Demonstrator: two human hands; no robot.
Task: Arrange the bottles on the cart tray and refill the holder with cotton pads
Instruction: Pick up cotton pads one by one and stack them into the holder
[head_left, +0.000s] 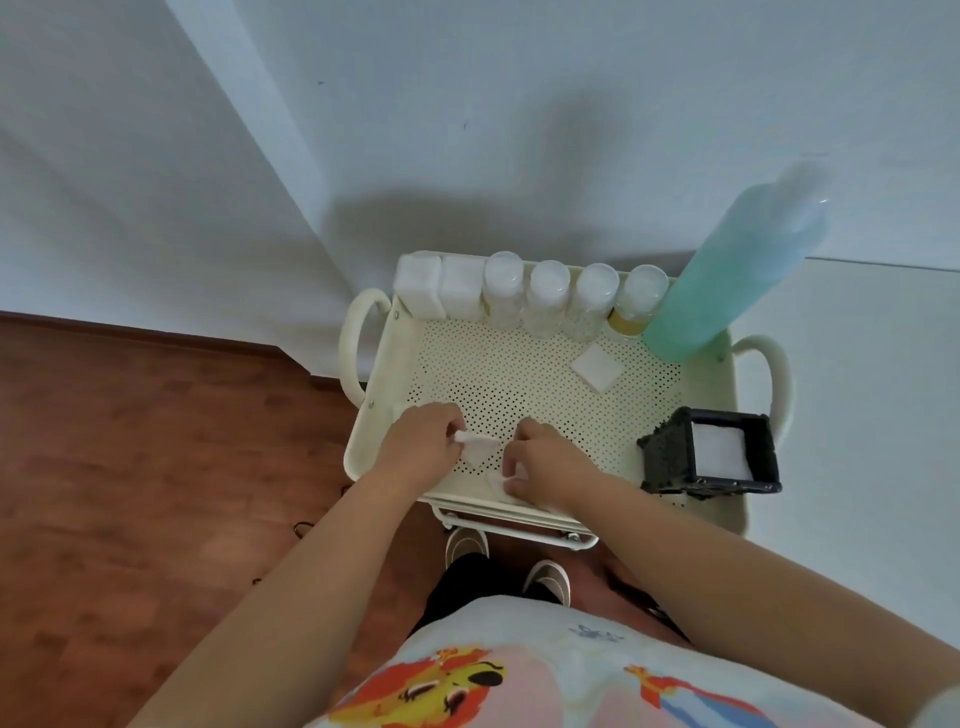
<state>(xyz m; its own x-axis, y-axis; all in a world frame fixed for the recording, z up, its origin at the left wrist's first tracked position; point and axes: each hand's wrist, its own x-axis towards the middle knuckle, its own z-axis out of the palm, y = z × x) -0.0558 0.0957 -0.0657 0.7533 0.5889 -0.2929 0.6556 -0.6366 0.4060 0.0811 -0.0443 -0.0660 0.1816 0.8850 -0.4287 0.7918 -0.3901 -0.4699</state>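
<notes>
A cream perforated cart tray (519, 384) holds a back row of several small clear bottles (545, 299), two white square containers (439, 286) and a tall teal bottle (727, 275) at the right. A black holder (670, 457) with white cotton pads (722, 452) inside stands at the tray's front right. One loose white pad (597, 366) lies mid-tray. My left hand (421, 441) pinches a white cotton pad (475, 447) near the front edge. My right hand (545, 462) presses on more white pads (496, 486) beside it.
The cart stands in a corner against pale walls, with looped handles (358, 343) on both sides. Brown wooden floor (130, 467) spreads to the left. My feet in light shoes (467, 545) stand just below the tray's front edge.
</notes>
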